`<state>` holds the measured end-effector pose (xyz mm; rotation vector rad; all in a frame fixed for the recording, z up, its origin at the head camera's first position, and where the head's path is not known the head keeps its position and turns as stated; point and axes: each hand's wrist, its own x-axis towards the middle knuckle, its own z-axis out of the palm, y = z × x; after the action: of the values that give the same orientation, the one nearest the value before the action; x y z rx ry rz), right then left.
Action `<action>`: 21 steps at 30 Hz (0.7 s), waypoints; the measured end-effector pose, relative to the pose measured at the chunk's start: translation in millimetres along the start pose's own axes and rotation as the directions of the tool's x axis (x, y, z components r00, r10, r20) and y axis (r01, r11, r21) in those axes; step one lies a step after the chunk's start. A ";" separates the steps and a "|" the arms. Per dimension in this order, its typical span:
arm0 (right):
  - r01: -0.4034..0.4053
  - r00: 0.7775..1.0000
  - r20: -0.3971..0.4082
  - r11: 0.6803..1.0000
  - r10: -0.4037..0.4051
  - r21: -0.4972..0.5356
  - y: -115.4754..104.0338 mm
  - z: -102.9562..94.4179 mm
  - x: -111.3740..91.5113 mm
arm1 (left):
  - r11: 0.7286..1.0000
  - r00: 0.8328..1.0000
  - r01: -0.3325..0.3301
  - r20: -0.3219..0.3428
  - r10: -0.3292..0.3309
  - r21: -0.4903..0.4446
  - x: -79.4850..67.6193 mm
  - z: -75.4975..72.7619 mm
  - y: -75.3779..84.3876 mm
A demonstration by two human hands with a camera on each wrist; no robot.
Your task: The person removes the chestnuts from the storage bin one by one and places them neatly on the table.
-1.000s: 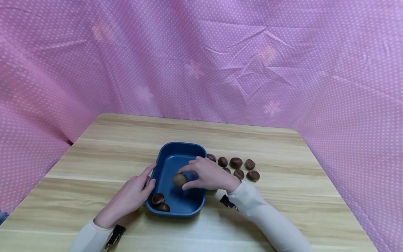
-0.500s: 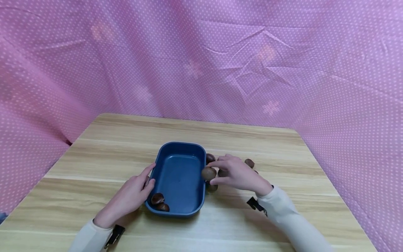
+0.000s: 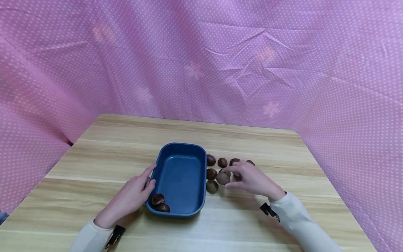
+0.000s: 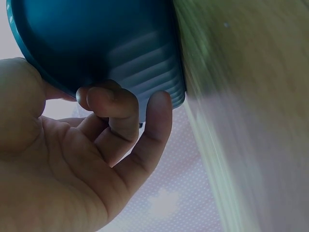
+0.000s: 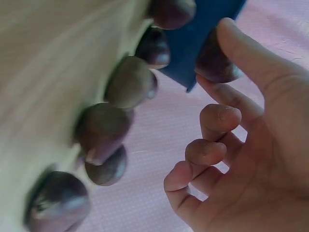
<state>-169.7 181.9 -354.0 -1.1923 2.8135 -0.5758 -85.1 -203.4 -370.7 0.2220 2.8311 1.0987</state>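
My right hand (image 3: pixel 253 178) pinches a chestnut (image 3: pixel 223 178) between thumb and index finger, just right of the box among other chestnuts. In the right wrist view this chestnut (image 5: pixel 217 59) sits at the fingertips, apart from those on the table, with the other fingers loosely bent. On the left, my left hand (image 3: pixel 132 194) holds the blue box (image 3: pixel 204 196) by its left wall. The left wrist view shows bent fingers (image 4: pixel 157 121) against the ribbed outside of the box. Two chestnuts (image 3: pixel 158 199) lie in the box's near left corner.
Several chestnuts (image 3: pixel 212 187) lie in rough rows on the wooden table (image 3: pixel 126 147) along the box's right side; my right hand partly hides some. A pink dotted cloth (image 3: pixel 189 70) hangs behind the table and along its sides.
My right hand has carried the chestnut from over the box, across its right rim, to above the table. My left hand and the box stay where they were.
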 end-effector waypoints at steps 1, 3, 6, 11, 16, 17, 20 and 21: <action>-0.005 1.000 0.009 1.000 0.005 -0.007 2.1 1.9 -1.4 | 1.000 1.000 0.001 0.000 -0.001 0.001 0.1 0.1 0.1; -0.007 1.000 0.022 1.000 0.007 -0.021 6.7 6.1 -4.1 | 1.000 1.000 0.003 -0.001 -0.003 0.005 0.0 0.1 0.5; 0.000 0.999 0.035 1.000 0.001 -0.014 11.4 10.8 -6.8 | 1.000 1.000 0.006 -0.006 -0.006 0.014 0.1 0.0 0.8; 0.031 0.998 0.052 0.999 -0.030 -0.012 15.7 16.1 -7.6 | 1.000 1.000 0.003 -0.008 -0.003 0.013 -0.1 0.6 0.5; 0.089 0.994 0.072 0.996 -0.087 -0.020 18.2 19.8 -6.6 | 1.000 1.000 -0.001 -0.009 0.002 0.012 -0.2 1.4 0.0; 0.097 0.993 0.077 0.995 -0.095 -0.017 18.5 20.3 -6.4 | 1.000 1.000 -0.003 -0.010 0.003 0.013 -0.1 1.6 -0.2; 0.109 0.991 0.080 0.994 -0.106 -0.027 19.3 21.1 -6.0 | 1.000 1.000 -0.006 -0.015 0.007 0.020 -0.1 2.3 -0.8; 0.112 0.991 0.080 0.993 -0.109 -0.028 19.4 21.2 -5.9 | 1.000 1.000 -0.008 -0.015 0.008 0.021 -0.1 2.4 -1.0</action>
<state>-175.3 191.6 -381.2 -1.3529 2.7157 -0.4795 -84.8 -202.5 -373.2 0.2277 2.8587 1.0780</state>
